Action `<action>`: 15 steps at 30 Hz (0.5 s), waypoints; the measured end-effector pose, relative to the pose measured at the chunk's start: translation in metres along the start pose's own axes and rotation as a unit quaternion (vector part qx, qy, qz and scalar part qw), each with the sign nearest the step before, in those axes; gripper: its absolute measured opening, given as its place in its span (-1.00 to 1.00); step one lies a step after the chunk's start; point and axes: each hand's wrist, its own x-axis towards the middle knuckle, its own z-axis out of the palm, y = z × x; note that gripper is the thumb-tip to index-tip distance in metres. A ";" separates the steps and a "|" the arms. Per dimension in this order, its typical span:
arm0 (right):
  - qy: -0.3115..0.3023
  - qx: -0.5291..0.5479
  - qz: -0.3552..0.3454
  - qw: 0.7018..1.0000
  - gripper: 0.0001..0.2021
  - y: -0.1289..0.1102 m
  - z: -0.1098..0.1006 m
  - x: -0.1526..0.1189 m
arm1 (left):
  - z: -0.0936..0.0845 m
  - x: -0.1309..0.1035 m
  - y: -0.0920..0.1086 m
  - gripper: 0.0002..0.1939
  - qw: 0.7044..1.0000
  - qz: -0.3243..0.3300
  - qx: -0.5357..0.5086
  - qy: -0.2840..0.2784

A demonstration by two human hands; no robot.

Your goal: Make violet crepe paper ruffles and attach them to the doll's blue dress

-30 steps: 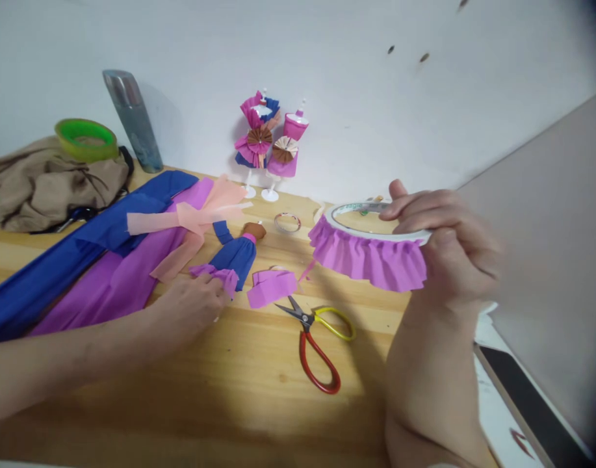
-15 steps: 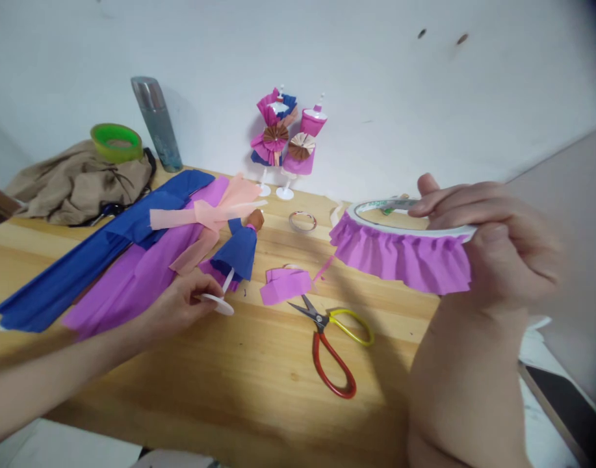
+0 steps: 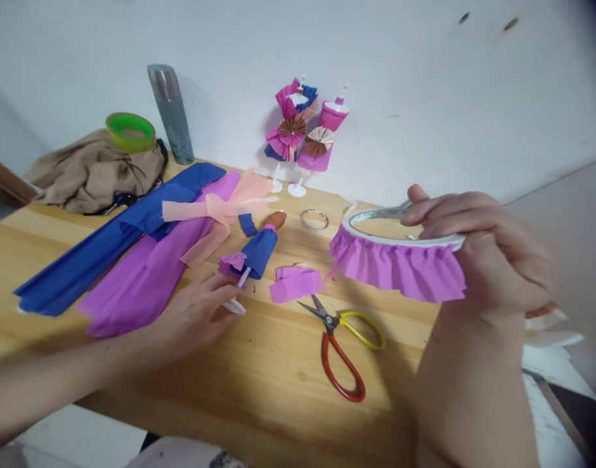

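Note:
My left hand (image 3: pixel 200 309) is closed around the white stand of a small mannequin in a blue paper dress (image 3: pixel 259 252), which leans over the table. In my right hand (image 3: pixel 487 240) is a white tape roll (image 3: pixel 375 238), gripped at its right side, with a ruffled purple paper strip (image 3: pixel 400 270) hanging from its rim. Between the hands lie a folded purple paper piece (image 3: pixel 296 285) and scissors (image 3: pixel 331 322) with red and yellow handles, their blades parted.
Blue (image 3: pixel 83 273), purple (image 3: pixel 146 279) and peach paper (image 3: pixel 220 208) lie on the left. Behind stand two dressed mannequins (image 3: pixel 292 130), a bracelet-like ring (image 3: pixel 314 219) and a bottle (image 3: pixel 171 114). A green-yellow tape roll (image 3: pixel 130 133) rests on brown cloth (image 3: pixel 97 172).
The view has shifted, so most things appear farther right. The blue-dressed mannequin has tilted more to the right, and its stand's base has turned. My right hand still holds the tape roll.

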 end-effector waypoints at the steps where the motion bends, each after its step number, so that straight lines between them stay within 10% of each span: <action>1: -0.002 0.008 -0.001 1.000 -0.77 0.002 0.001 -0.001 | 0.000 0.000 0.000 -0.75 1.000 0.006 0.000 0.001; 15: -0.092 0.043 0.020 0.995 -0.77 0.006 0.014 -0.005 | -0.003 0.008 -0.011 -0.87 0.999 -0.021 0.008 0.040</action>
